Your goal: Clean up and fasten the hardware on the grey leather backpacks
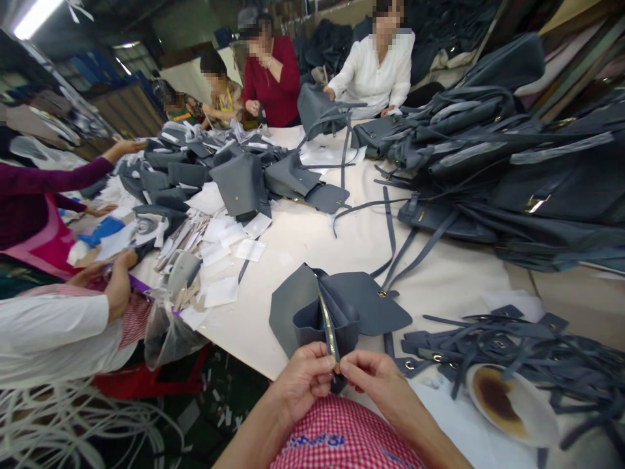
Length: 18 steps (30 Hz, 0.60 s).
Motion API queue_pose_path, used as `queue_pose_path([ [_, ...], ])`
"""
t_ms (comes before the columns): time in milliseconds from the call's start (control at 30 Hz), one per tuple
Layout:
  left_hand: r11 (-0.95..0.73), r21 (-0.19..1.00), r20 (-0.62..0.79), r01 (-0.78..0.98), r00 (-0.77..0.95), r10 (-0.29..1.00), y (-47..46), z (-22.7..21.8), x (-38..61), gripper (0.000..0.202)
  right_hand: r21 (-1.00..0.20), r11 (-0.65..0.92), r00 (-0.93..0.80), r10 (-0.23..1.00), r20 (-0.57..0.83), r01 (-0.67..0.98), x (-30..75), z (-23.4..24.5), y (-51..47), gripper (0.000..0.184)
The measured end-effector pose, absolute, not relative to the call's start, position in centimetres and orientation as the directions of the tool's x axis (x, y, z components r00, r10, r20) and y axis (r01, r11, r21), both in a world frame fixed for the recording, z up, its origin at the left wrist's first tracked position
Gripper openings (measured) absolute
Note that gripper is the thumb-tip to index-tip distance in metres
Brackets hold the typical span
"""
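A dark grey-blue handbag (286, 309) stands on the table edge in front of me, its flap (364, 299) folded out to the right. A gold-toothed zipper (328, 322) runs up its middle towards the far side. At the zipper's near end, my left hand (308, 378) pinches the edge between thumb and fingers. My right hand (374, 376) meets it there, thumb and forefinger closed on the same end. A small brownish bit shows between the fingertips; whether it is a zipper pull or the tape end, I cannot tell.
Loose straps (469, 342) with gold buckles lie at right, beside a white bowl (512, 404) with brown residue. Bags are heaped at right (551, 176) and far left (170, 172). White paper sheets (222, 292) lie at left. Several co-workers sit or stand around the table (303, 241).
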State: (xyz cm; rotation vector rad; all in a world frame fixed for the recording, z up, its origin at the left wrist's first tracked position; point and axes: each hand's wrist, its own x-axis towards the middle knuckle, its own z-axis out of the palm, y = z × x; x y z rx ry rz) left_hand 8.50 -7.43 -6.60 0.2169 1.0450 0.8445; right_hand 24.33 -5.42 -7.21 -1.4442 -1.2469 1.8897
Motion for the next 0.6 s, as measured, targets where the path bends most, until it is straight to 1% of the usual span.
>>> queue_pose_path([
  [100,0.663,0.552,-0.668,-0.505,0.208,0.714,-7.6,-6.9,8.5,0.039,-0.87,-0.458,-0.345,0.798,-0.493,0.184,24.2,-7.4,-5.5,0.023],
  [233,0.642,0.57,-0.657,-0.513,0.185,0.731,-7.8,-7.5,8.6,0.036,-0.89,-0.38,-0.309,0.84,-0.446,0.252,24.1,-7.8,-5.6,0.02],
  [367,0.642,0.554,-0.649,-0.531,0.208,0.732,-7.7,-7.9,8.5,0.038,-0.899,-0.338,-0.282,0.866,-0.413,0.281,23.9,-8.3,-5.8,0.016],
  [500,0.672,0.501,-0.659,-0.546,0.263,0.705,-7.6,-7.9,8.5,0.038,-0.912,-0.347,-0.276,0.874,-0.399,0.217,23.6,-8.5,-5.8,0.016],
  [600,0.685,0.469,-0.665,-0.558,0.287,0.689,-7.5,-7.6,8.7,0.036,-0.91,-0.404,-0.267,0.87,-0.415,0.096,23.8,-8.3,-5.7,0.02],
])
